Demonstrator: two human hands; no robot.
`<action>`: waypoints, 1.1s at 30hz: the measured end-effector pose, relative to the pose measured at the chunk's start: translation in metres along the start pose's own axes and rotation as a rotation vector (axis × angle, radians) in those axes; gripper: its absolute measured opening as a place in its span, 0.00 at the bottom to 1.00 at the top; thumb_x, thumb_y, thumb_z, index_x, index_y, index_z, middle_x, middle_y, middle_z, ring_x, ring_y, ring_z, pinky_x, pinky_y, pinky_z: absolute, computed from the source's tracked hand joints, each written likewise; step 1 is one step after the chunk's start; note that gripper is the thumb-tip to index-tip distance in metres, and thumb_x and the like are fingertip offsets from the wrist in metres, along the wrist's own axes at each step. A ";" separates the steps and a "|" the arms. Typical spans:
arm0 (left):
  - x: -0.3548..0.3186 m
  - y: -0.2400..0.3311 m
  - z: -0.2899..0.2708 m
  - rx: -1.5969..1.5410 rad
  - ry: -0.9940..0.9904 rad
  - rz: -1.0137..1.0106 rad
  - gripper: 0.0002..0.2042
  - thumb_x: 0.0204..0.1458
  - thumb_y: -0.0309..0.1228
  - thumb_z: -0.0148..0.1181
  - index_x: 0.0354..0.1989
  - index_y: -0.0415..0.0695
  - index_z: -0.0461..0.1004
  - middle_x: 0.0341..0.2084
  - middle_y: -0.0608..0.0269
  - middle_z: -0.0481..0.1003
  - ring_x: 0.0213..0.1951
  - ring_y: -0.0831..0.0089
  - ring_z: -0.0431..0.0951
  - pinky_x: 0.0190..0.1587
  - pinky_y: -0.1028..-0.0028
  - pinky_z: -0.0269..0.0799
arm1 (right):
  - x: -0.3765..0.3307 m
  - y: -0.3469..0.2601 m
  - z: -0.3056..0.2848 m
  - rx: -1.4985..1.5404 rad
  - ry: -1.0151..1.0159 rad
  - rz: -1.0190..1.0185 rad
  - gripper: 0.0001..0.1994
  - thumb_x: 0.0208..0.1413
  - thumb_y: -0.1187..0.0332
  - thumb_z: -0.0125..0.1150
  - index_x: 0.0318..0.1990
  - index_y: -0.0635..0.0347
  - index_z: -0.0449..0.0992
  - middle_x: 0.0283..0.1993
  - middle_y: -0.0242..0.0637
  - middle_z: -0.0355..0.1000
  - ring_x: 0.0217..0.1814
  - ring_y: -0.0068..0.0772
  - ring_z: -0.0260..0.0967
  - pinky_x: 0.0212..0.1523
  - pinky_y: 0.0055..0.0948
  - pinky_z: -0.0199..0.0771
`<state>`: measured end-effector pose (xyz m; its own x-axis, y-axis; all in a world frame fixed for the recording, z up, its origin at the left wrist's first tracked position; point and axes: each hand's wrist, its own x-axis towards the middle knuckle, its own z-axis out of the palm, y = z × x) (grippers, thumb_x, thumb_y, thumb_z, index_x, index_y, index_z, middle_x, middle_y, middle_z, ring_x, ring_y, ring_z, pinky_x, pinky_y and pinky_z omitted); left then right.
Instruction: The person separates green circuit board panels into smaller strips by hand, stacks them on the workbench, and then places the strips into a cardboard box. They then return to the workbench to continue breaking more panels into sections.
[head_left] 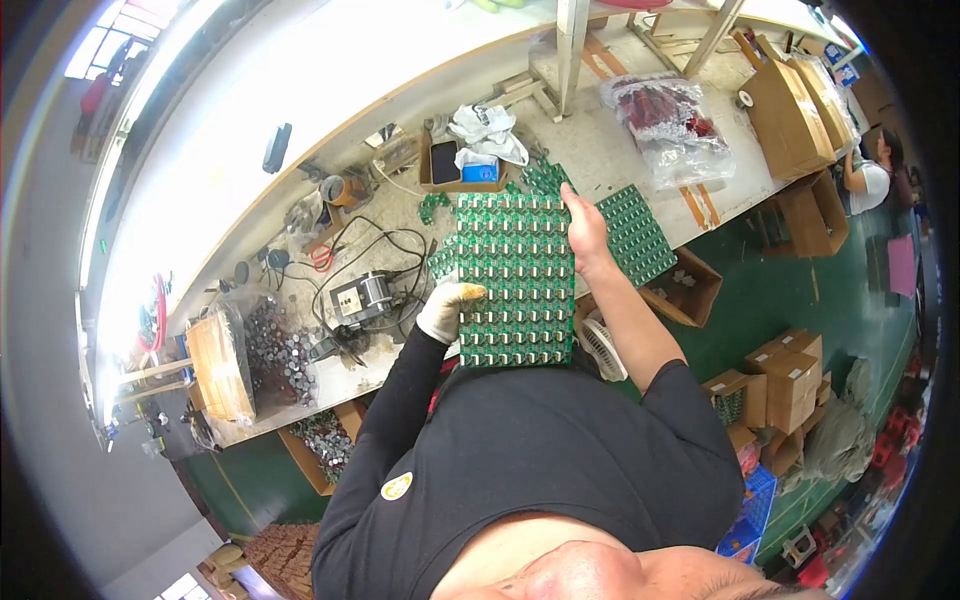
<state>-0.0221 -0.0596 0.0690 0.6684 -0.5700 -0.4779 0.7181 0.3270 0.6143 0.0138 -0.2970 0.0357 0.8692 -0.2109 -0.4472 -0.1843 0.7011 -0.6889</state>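
While held, circuit panel (pixel 517 282), inside two-handed grip (pixel 445 311) (pixel 588 235)

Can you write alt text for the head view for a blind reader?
A gloved left hand and a bare right hand hold a green circuit-board panel at a cluttered workbench. Another green panel lies to its right.

Near the tabletop's front edge (pixel 373 372), the gloved left hand (pixel 446 312) and bare right hand (pixel 588 234) are held apart, gripping, forearms (pixel 640 318) extended.
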 end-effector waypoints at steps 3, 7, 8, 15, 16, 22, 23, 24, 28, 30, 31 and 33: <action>-0.005 0.012 0.006 0.021 -0.044 0.051 0.22 0.46 0.32 0.57 0.50 0.37 0.66 0.41 0.60 0.74 0.41 0.71 0.75 0.47 0.70 0.69 | 0.002 0.003 0.004 -0.014 -0.022 0.088 0.16 0.58 0.59 0.51 0.37 0.67 0.72 0.35 0.36 0.73 0.31 0.25 0.71 0.36 0.26 0.73; -0.007 0.023 0.001 0.023 -0.112 0.040 0.22 0.50 0.36 0.56 0.52 0.37 0.65 0.44 0.59 0.73 0.45 0.71 0.73 0.49 0.70 0.67 | -0.002 -0.004 0.017 0.022 -0.020 0.069 0.15 0.57 0.60 0.54 0.36 0.66 0.73 0.33 0.35 0.74 0.29 0.25 0.71 0.33 0.25 0.73; -0.008 0.025 0.002 0.037 -0.134 0.053 0.23 0.51 0.38 0.55 0.52 0.37 0.65 0.45 0.59 0.72 0.46 0.71 0.73 0.49 0.70 0.67 | -0.001 -0.004 0.017 0.022 -0.020 0.069 0.15 0.57 0.60 0.54 0.36 0.66 0.73 0.33 0.35 0.74 0.29 0.25 0.71 0.33 0.25 0.73; -0.004 0.023 -0.025 -0.039 -0.351 0.071 0.37 0.51 0.57 0.47 0.60 0.38 0.52 0.60 0.57 0.56 0.57 0.67 0.61 0.56 0.66 0.59 | 0.001 -0.010 0.025 -0.104 -0.080 0.064 0.14 0.56 0.59 0.55 0.34 0.64 0.74 0.30 0.33 0.73 0.28 0.21 0.69 0.31 0.22 0.71; -0.009 0.026 -0.010 -0.111 -0.285 0.090 0.32 0.53 0.52 0.49 0.58 0.39 0.57 0.55 0.58 0.62 0.54 0.68 0.64 0.55 0.66 0.60 | 0.000 -0.010 0.026 -0.134 -0.087 0.050 0.14 0.56 0.59 0.55 0.33 0.63 0.74 0.30 0.32 0.73 0.27 0.20 0.69 0.31 0.21 0.70; -0.006 0.019 0.026 0.239 0.268 0.118 0.15 0.49 0.35 0.61 0.43 0.41 0.71 0.35 0.64 0.75 0.32 0.77 0.75 0.36 0.75 0.72 | -0.005 -0.007 0.032 -0.327 -0.012 -0.115 0.19 0.57 0.53 0.53 0.25 0.61 0.74 0.22 0.25 0.67 0.21 0.13 0.57 0.25 0.17 0.58; -0.004 0.017 0.022 0.238 0.269 0.118 0.15 0.49 0.35 0.61 0.43 0.41 0.71 0.35 0.64 0.75 0.32 0.77 0.75 0.36 0.75 0.72 | -0.006 -0.010 0.032 -0.367 -0.004 -0.087 0.20 0.57 0.53 0.52 0.26 0.62 0.74 0.23 0.26 0.68 0.22 0.14 0.59 0.26 0.17 0.60; -0.002 0.015 0.017 0.196 0.264 0.078 0.15 0.50 0.35 0.60 0.43 0.41 0.71 0.35 0.65 0.75 0.32 0.77 0.75 0.36 0.74 0.72 | -0.010 -0.012 0.037 -0.367 -0.005 -0.086 0.20 0.57 0.53 0.52 0.26 0.62 0.74 0.23 0.26 0.68 0.22 0.14 0.59 0.26 0.17 0.60; -0.002 0.007 0.011 0.038 0.260 -0.017 0.14 0.51 0.36 0.59 0.42 0.42 0.71 0.33 0.67 0.75 0.32 0.77 0.74 0.37 0.74 0.72 | -0.019 -0.020 0.050 -0.206 0.010 0.079 0.21 0.55 0.51 0.54 0.29 0.64 0.74 0.26 0.31 0.71 0.23 0.20 0.66 0.27 0.21 0.67; 0.001 0.002 0.010 0.011 0.254 -0.018 0.13 0.51 0.36 0.58 0.42 0.42 0.71 0.33 0.67 0.75 0.32 0.77 0.74 0.37 0.73 0.72 | -0.013 -0.016 0.044 -0.180 0.008 0.183 0.22 0.54 0.50 0.55 0.31 0.65 0.74 0.28 0.33 0.72 0.24 0.22 0.68 0.28 0.23 0.70; 0.001 -0.001 0.009 -0.015 0.250 -0.018 0.13 0.52 0.36 0.58 0.42 0.43 0.71 0.34 0.67 0.75 0.32 0.77 0.74 0.36 0.72 0.72 | -0.003 -0.006 0.036 -0.052 -0.033 0.251 0.22 0.53 0.50 0.56 0.31 0.66 0.74 0.28 0.34 0.73 0.25 0.23 0.70 0.29 0.24 0.71; 0.004 -0.005 0.004 -0.023 0.234 -0.024 0.13 0.52 0.36 0.57 0.43 0.43 0.71 0.34 0.66 0.75 0.33 0.75 0.75 0.38 0.70 0.73 | 0.007 0.004 0.027 0.117 -0.127 0.341 0.23 0.52 0.50 0.57 0.34 0.68 0.73 0.31 0.37 0.74 0.28 0.27 0.72 0.31 0.28 0.74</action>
<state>-0.0242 -0.0663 0.0663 0.6758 -0.3881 -0.6266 0.7368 0.3337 0.5880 0.0318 -0.2768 0.0451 0.8186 0.1285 -0.5599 -0.4250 0.7912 -0.4397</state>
